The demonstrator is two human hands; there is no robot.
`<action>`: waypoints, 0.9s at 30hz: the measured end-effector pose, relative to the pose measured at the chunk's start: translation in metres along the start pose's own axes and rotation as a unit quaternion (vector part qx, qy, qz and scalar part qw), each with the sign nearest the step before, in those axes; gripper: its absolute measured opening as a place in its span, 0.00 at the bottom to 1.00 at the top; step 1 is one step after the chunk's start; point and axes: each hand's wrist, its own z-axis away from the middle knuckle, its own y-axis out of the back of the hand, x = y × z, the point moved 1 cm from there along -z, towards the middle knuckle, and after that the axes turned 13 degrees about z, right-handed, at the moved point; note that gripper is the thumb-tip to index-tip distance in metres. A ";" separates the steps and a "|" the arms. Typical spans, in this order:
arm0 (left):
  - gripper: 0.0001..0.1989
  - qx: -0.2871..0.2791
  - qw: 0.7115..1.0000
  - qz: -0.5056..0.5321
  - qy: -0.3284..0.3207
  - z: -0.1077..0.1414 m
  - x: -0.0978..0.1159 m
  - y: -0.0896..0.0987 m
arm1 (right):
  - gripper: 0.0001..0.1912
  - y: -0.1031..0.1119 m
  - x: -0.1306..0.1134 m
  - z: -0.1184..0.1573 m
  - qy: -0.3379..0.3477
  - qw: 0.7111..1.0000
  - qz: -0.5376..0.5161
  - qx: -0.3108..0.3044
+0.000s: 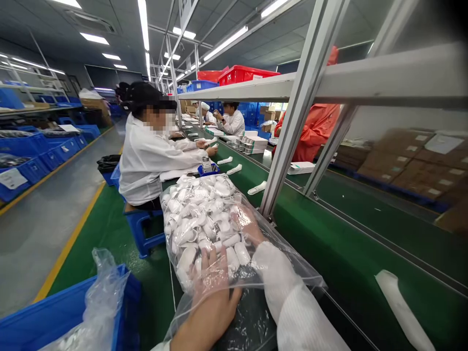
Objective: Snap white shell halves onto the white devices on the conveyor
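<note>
Bag of white parts [204, 219]: your left hand [214, 297] pressed flat outside it, right hand [246, 224] inside among parts, grip unclear; you needed slower scooping.

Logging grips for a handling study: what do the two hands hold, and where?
The left hand presses the clear plastic bag of white parts near its open end; the right hand is inside it, grip unclear.

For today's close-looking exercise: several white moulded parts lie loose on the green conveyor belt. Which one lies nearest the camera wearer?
The long white part at the lower right of the belt. The other loose parts lie farther up, past the clear bag.
</note>
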 end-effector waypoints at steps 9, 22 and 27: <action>0.38 0.013 0.989 -0.064 0.134 -0.020 -0.012 0.011 | 0.27 0.014 0.011 -0.003 -0.008 0.998 -0.018 -0.060; 0.33 0.047 0.999 0.018 0.005 -0.008 0.001 0.013 | 0.19 0.056 -0.015 0.031 0.024 0.994 0.005 -0.109; 0.35 0.014 0.997 0.010 0.080 -0.022 -0.015 0.004 | 0.19 0.039 -0.023 -0.001 0.017 0.993 0.053 -0.107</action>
